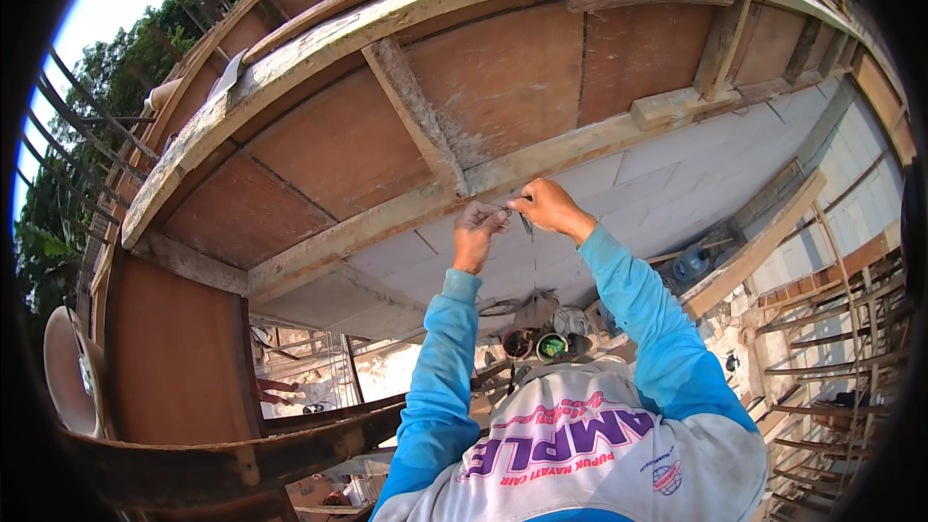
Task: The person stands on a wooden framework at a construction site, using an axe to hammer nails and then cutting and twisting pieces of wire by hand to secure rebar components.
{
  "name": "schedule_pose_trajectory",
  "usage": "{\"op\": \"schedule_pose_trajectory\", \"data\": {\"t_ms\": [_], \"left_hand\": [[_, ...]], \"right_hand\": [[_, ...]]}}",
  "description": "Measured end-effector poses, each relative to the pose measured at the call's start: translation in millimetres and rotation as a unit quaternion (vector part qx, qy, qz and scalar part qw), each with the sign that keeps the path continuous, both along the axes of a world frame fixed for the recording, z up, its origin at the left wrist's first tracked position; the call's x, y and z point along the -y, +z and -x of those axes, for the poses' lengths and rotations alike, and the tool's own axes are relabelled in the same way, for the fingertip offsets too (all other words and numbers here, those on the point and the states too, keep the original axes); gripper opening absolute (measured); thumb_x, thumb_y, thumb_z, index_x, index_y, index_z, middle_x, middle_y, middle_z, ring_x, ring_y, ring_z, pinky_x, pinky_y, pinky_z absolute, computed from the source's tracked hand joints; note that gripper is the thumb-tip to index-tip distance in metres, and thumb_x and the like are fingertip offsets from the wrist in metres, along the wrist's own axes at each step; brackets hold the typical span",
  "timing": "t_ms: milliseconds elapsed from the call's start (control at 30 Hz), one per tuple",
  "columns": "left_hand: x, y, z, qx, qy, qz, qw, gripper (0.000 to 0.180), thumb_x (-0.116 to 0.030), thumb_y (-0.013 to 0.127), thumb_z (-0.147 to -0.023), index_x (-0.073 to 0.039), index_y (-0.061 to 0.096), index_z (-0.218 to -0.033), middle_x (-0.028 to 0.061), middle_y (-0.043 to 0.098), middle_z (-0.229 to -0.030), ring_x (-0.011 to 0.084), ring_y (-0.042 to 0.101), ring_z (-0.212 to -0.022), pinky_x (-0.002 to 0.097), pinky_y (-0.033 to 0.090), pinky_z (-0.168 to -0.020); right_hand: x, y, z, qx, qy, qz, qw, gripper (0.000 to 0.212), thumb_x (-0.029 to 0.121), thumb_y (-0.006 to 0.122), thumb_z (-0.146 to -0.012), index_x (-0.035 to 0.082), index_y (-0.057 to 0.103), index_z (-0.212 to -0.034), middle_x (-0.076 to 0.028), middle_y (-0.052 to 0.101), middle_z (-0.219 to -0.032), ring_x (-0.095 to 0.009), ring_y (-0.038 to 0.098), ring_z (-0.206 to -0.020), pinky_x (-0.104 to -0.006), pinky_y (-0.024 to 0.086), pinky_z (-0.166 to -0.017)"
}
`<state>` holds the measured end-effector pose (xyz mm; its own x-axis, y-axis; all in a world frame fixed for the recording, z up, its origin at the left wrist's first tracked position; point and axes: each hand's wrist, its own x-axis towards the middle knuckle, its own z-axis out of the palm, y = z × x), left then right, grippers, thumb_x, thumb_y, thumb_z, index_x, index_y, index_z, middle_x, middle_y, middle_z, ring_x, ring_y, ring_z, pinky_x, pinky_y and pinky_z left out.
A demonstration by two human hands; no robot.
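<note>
My left hand (480, 233) and my right hand (553, 207) are raised in front of me, just below a long wooden beam (551, 148). Their fingertips almost meet, both closed in a pinch. Between them is something thin and dark, too small to name. A short dark strand (527, 225) hangs by the right fingers, and a fine line seems to drop below it. Above the beam are brown plywood panels (503, 68) with a slanting wooden brace (416, 116). Behind my hands stretches a wall of pale blocks (638, 169).
Below stand buckets (552, 346), one with green contents. A blue water jug (691, 263) lies farther right, near a slanting plank (754, 249). Wooden poles (831, 367) form a framework at right. Bent steel bars (82, 116) stick out at left, beside a pale round-rimmed object (72, 372).
</note>
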<state>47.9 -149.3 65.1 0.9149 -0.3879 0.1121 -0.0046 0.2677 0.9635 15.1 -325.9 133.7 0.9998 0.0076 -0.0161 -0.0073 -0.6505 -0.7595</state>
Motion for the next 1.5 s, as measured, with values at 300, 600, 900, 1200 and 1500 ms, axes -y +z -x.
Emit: {"op": "schedule_pose_trajectory", "data": {"t_ms": [300,600,900,1200,1500], "left_hand": [[-5,9,-15,-0.044,0.005,0.12,0.992,0.014,-0.009,0.068,-0.085,-0.002,0.056,-0.089,0.0089,0.065,-0.082,0.0142,0.059,-0.071,0.0264,0.05,-0.061],[-14,0,-15,0.067,0.035,-0.072,0.995,0.008,-0.003,0.065,-0.085,-0.001,0.057,-0.089,0.0055,0.062,-0.077,0.011,0.056,-0.066,0.025,0.048,-0.058],[-25,17,-26,-0.043,-0.091,0.103,0.99,0.011,-0.01,0.066,-0.087,-0.006,0.056,-0.091,0.0048,0.061,-0.08,0.0134,0.057,-0.07,0.0262,0.047,-0.06],[-9,13,-24,-0.123,-0.031,0.003,0.992,0.015,-0.011,0.067,-0.086,-0.002,0.061,-0.096,0.0058,0.064,-0.083,0.0128,0.059,-0.071,0.025,0.049,-0.061],[7,19,-16,0.07,0.02,-0.149,0.986,0.011,-0.009,0.067,-0.085,0.0,0.063,-0.09,0.0026,0.062,-0.074,0.0093,0.055,-0.064,0.0235,0.045,-0.054]], "right_hand": [[7,-59,-39,0.026,0.066,-0.332,0.94,0.024,0.023,0.067,-0.086,0.0,0.064,-0.088,-0.007,0.062,-0.071,-0.017,0.055,-0.058,-0.0285,0.044,-0.054],[-9,10,18,0.205,0.091,0.204,0.953,0.017,0.022,0.064,-0.084,0.005,0.065,-0.083,-0.016,0.064,-0.078,-0.038,0.06,-0.079,-0.0477,0.046,-0.067],[-8,-42,-17,-0.018,0.003,-0.209,0.978,0.029,0.03,0.056,-0.094,0.003,0.064,-0.084,-0.003,0.051,-0.064,-0.014,0.044,-0.06,-0.0322,0.038,-0.055],[-23,-55,-2,-0.121,-0.112,-0.229,0.959,0.036,0.035,0.051,-0.096,0.004,0.065,-0.083,-0.002,0.052,-0.065,-0.012,0.043,-0.056,-0.0299,0.036,-0.05],[-16,-21,27,0.046,0.029,0.064,0.996,0.025,0.025,0.054,-0.09,0.003,0.063,-0.083,-0.018,0.062,-0.073,-0.035,0.061,-0.072,-0.0464,0.046,-0.064]]}}
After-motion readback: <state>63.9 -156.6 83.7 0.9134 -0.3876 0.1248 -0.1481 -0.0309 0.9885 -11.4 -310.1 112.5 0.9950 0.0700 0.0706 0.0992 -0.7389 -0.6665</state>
